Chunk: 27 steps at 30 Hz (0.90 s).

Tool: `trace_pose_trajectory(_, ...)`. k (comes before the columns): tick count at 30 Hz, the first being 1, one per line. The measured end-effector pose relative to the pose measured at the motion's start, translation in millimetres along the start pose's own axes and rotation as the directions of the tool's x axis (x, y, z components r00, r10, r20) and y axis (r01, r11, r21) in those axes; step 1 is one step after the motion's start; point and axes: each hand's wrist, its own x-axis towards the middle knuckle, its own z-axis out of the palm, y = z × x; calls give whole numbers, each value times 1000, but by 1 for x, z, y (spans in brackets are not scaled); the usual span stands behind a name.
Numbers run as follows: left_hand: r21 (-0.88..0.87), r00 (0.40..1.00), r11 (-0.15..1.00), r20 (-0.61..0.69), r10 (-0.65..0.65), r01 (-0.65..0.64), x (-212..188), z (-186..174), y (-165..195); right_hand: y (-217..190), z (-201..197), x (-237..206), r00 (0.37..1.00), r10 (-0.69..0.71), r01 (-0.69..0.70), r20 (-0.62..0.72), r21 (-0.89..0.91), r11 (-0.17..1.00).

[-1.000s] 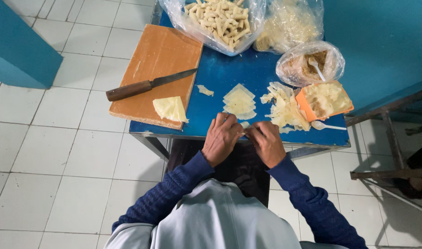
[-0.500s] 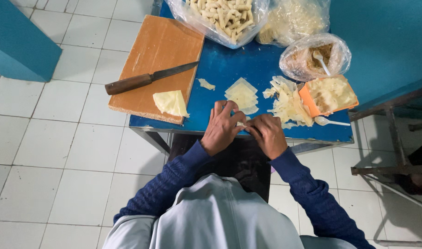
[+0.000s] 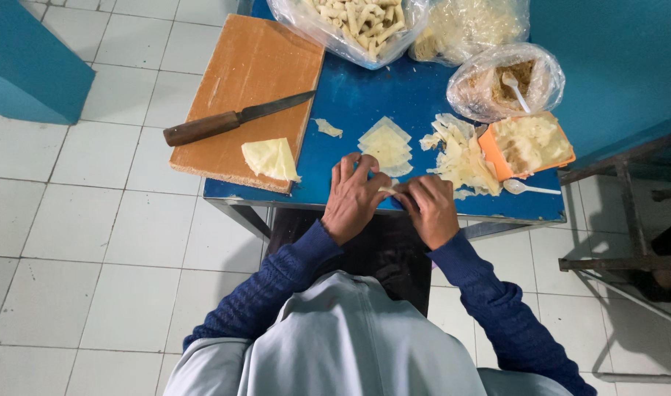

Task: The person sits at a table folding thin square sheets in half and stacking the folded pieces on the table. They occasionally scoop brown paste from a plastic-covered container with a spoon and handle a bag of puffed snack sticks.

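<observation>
My left hand (image 3: 354, 196) and my right hand (image 3: 428, 207) meet at the front edge of a blue table (image 3: 350, 95), fingers pinched together on a small pale roll of dough (image 3: 387, 191). Just beyond my hands lies a stack of thin square pastry sheets (image 3: 385, 143). A heap of torn sheets (image 3: 460, 158) lies to the right of it. An orange tub (image 3: 529, 143) of pale filling sits at the right, with a white spoon (image 3: 529, 188) in front of it.
A wooden cutting board (image 3: 251, 81) on the left holds a knife (image 3: 233, 121) and a folded pale sheet stack (image 3: 271, 158). Clear bags of rolled pieces (image 3: 354, 18), shreds (image 3: 467, 26) and brown filling (image 3: 504, 81) line the back. White tiled floor surrounds; a metal frame (image 3: 628, 213) stands right.
Both hands stayed together at the table's front edge, fingers shifting slightly on the small roll. The camera view shifted a little.
</observation>
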Motion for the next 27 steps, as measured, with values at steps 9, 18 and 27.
trace_pose_trajectory(9,31,1000,999,-16,18,-18,6,2,0,-2,-2,1,995,-27,26,-96,-18,1000)
trace_pose_trajectory(18,80,999,997,-46,-6,9,5,12,0,3,0,3,997,-45,40,-69,-69,997)
trace_pose_trajectory(27,84,983,989,-148,-108,122,10,12,-10,3,9,11,993,-87,77,-86,-109,991)
